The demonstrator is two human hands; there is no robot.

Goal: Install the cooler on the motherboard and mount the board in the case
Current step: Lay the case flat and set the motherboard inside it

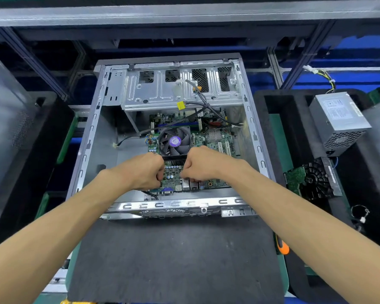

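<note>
I am gripping the motherboard [180, 174] with both hands inside the open case [90, 137], left hand [144, 171] at its nine o'clock edge, right hand [201, 164] at three. The cooler [174, 141] is sitting on the board at twelve o'clock from my curled fingers.

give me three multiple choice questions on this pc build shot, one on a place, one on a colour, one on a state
1. Where is the power supply?
A. inside the case
B. on black foam right of the case
C. on the mat in front

2. What colour is the cooler fan hub sticker?
A. purple
B. red
C. white

3. Where is the motherboard?
A. on the mat
B. on the foam
C. inside the case

Answers: B, it sits outside on the right; A, the sticker is purple; C, the left hand and right hand grip its near end between the walls.
</note>
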